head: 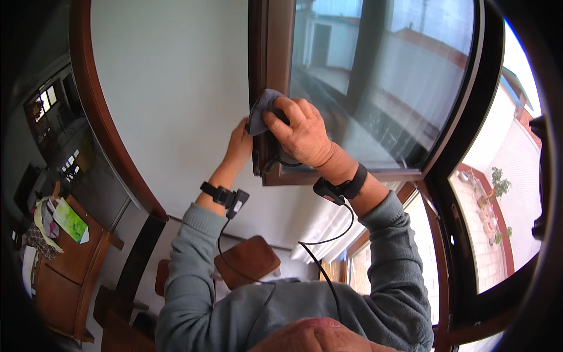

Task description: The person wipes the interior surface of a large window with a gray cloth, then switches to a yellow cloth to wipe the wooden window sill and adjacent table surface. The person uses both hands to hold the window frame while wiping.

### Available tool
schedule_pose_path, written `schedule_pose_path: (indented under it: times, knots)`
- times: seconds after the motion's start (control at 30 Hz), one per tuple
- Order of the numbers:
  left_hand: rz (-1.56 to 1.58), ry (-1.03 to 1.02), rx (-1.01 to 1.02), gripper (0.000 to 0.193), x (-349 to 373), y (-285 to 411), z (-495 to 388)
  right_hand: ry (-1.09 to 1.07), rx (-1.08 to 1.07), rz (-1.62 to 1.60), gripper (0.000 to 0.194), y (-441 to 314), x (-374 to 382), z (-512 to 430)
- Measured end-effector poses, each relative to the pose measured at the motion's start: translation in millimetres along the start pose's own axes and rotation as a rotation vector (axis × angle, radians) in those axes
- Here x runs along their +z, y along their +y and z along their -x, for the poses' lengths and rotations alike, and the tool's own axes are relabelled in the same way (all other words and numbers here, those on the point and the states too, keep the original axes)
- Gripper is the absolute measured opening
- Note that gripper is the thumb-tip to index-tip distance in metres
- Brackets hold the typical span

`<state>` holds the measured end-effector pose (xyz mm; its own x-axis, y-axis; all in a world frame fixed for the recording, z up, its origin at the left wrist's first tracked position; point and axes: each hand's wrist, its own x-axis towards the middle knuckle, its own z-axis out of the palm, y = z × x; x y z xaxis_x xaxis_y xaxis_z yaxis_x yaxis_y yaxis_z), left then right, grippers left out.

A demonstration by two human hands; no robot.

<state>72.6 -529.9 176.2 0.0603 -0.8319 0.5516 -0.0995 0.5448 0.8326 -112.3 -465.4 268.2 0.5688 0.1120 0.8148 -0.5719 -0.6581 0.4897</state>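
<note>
A grey cloth (264, 110) is bunched in my right hand (301, 130), pressed against the edge of a brown window sash frame (278, 48). My left hand (240, 140) is behind the outer edge of the same sash, just left of the cloth; its fingers are partly hidden, so its grip is unclear. The sash stands swung inward, and its glass pane (387, 88) reflects buildings. Below my right hand, a dark window handle (281, 163) is partly covered. Each wrist wears a black strap with a small cabled device.
A brown wooden stool (247, 262) stands below by the pale wall (176, 88). White curtain (330, 220) hangs under the sash. The dark outer window frame (457, 229) is at the right, with potted plants outside. At the far left, cloths lie on a wooden bench (66, 281).
</note>
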Motion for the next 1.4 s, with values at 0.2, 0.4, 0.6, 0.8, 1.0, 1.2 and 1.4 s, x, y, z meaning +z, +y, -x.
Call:
schedule_pose_path:
  times: [0.2, 0.4, 0.6, 0.8, 1.0, 1.2, 1.4]
  knots:
    - [-0.112, 0.020, 0.081, 0.033, 0.5, 6.4, 5.4, 0.173, -0.001, 0.058, 0.036, 48.1, -25.9, -104.4]
    - [-0.071, 0.022, 0.071, 0.035, 2.2, 6.2, 4.8, 0.314, 0.036, 0.131, 0.026, 93.1, -39.1, -193.5]
    - [-0.058, 0.034, 0.088, 0.036, 2.4, 1.1, 6.5, 0.346, 0.090, 0.344, 0.023, 136.2, -56.8, -279.1]
    - [-0.104, 0.034, 0.127, 0.028, 1.7, 0.7, 6.3, 0.409, 0.144, 0.432, 0.016, 191.7, -63.7, -355.2]
    - [-0.225, 0.052, 0.185, 0.022, 2.2, 3.9, 10.2, 0.623, -0.016, 0.510, 0.014, 214.6, -99.3, -393.1]
    - [-0.200, 0.076, 0.345, 0.022, 1.5, 3.5, 12.3, 0.393, 0.448, 0.808, 0.043, 232.2, -130.2, -347.0]
    - [-0.098, 0.082, 0.219, 0.027, 0.8, -4.4, 10.0, 0.347, 0.214, 0.551, 0.052, 264.1, -99.2, -342.8]
